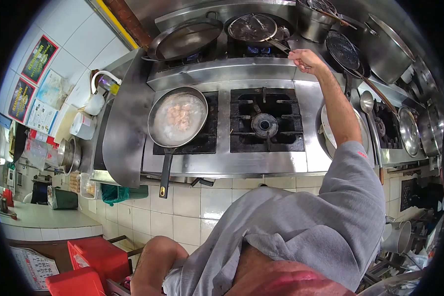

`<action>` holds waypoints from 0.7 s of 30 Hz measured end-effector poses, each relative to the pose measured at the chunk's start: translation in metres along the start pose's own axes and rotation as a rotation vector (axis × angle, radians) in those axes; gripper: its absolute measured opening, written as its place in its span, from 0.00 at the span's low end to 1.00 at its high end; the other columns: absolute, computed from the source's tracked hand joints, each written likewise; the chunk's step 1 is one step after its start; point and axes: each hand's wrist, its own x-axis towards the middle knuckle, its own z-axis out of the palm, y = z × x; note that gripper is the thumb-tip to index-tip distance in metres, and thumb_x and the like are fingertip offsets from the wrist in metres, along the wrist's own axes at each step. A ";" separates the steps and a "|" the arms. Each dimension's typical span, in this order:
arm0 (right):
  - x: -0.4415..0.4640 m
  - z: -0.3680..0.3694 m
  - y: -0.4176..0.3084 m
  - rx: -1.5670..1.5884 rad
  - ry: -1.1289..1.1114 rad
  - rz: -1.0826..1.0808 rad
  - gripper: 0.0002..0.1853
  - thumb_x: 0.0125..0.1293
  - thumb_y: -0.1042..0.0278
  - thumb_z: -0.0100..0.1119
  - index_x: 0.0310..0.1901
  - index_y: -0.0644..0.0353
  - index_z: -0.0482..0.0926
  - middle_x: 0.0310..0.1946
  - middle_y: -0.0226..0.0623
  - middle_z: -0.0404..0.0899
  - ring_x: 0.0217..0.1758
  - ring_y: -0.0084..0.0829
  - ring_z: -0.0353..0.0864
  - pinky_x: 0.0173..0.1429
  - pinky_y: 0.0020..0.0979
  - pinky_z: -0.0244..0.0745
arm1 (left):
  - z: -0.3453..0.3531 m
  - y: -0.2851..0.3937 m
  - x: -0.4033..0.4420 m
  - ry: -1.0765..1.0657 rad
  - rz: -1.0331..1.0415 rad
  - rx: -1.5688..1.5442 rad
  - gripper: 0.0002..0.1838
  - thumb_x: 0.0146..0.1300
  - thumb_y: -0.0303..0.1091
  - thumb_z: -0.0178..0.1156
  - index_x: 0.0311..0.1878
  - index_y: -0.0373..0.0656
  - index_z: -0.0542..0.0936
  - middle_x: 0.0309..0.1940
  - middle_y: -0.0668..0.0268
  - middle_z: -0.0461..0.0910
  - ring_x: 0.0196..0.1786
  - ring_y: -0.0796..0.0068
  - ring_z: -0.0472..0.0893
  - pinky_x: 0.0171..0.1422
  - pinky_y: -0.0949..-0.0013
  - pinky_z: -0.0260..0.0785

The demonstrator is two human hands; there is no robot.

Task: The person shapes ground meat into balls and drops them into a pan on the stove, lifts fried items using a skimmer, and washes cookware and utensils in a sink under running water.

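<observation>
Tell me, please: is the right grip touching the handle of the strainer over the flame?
Touching: the head view shows the right grip closed around the strainer handle.

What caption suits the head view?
The right hand holds a round utensil by its handle at the stove; pinkish pieces sit in a frying pan.
</observation>
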 end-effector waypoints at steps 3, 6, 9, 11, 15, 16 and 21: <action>-0.007 -0.008 0.007 0.034 0.084 -0.022 0.05 0.53 0.69 0.60 0.29 0.55 0.73 0.12 0.22 0.67 0.09 0.14 0.58 0.13 0.19 0.51 | -0.002 0.003 -0.001 -0.002 -0.021 -0.012 0.08 0.58 0.26 0.52 0.24 0.47 0.68 0.14 0.77 0.66 0.17 0.86 0.71 0.21 0.74 0.67; -0.009 -0.018 0.011 -0.126 0.120 -0.143 0.08 0.52 0.70 0.60 0.34 0.59 0.74 0.13 0.26 0.68 0.10 0.15 0.61 0.14 0.20 0.55 | -0.004 0.009 -0.004 -0.012 -0.109 0.001 0.08 0.59 0.28 0.52 0.25 0.47 0.69 0.15 0.77 0.65 0.17 0.87 0.72 0.22 0.74 0.68; -0.002 -0.025 -0.001 -0.573 0.373 -0.161 0.12 0.54 0.70 0.56 0.40 0.61 0.72 0.22 0.38 0.76 0.22 0.27 0.76 0.24 0.29 0.70 | -0.001 0.014 -0.032 0.028 -0.397 0.050 0.04 0.60 0.33 0.55 0.31 0.46 0.72 0.15 0.75 0.67 0.18 0.83 0.73 0.22 0.73 0.69; 0.007 -0.031 -0.003 -0.878 0.534 -0.303 0.13 0.55 0.70 0.54 0.42 0.61 0.72 0.29 0.44 0.77 0.31 0.34 0.78 0.33 0.35 0.72 | -0.002 -0.009 -0.074 0.186 -0.355 -0.068 0.13 0.51 0.40 0.60 0.18 0.44 0.72 0.11 0.69 0.69 0.11 0.77 0.64 0.16 0.74 0.53; 0.021 -0.040 -0.020 -1.286 0.605 -0.261 0.14 0.56 0.70 0.49 0.45 0.60 0.70 0.40 0.53 0.76 0.48 0.48 0.75 0.48 0.45 0.71 | 0.038 -0.014 -0.155 0.594 -1.020 0.226 0.09 0.55 0.33 0.57 0.25 0.39 0.72 0.13 0.73 0.61 0.17 0.83 0.60 0.21 0.78 0.52; 0.027 -0.042 -0.021 -1.353 0.630 -0.295 0.11 0.56 0.70 0.49 0.42 0.62 0.72 0.36 0.53 0.77 0.44 0.47 0.78 0.45 0.43 0.73 | 0.047 -0.005 -0.186 0.719 -1.265 0.212 0.08 0.57 0.33 0.57 0.31 0.38 0.73 0.16 0.75 0.63 0.20 0.85 0.61 0.23 0.79 0.53; 0.045 -0.070 -0.028 -1.014 0.298 -0.183 0.06 0.54 0.70 0.52 0.27 0.64 0.76 0.19 0.44 0.77 0.21 0.37 0.78 0.21 0.39 0.71 | 0.111 0.109 -0.372 0.699 -2.309 0.017 0.09 0.59 0.36 0.57 0.37 0.42 0.77 0.20 0.77 0.66 0.23 0.89 0.63 0.24 0.81 0.53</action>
